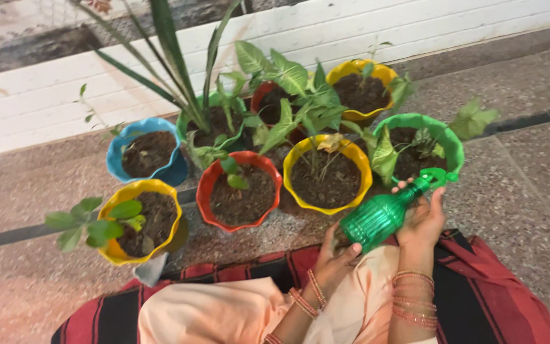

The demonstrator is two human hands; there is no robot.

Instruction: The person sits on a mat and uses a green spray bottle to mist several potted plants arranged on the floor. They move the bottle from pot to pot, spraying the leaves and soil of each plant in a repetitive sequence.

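A green ribbed plastic spray bottle point(377, 218) lies tilted across both my hands, its nozzle point(433, 178) aimed up and to the right. My left hand point(333, 260) grips the bottle's base from below. My right hand point(423, 220) wraps the neck near the trigger. The nozzle sits just beside the green pot point(454, 148) holding a leafy plant. A yellow pot point(361, 167) with dark soil stands directly in front of the bottle. Bangles circle both wrists.
Several coloured pots of soil and small plants cluster on the stone floor: red point(206, 191), blue point(114, 153), yellow point(168, 197), another yellow at the back point(383, 71). A white wall runs behind them. I sit on a red and black striped cloth point(485, 293).
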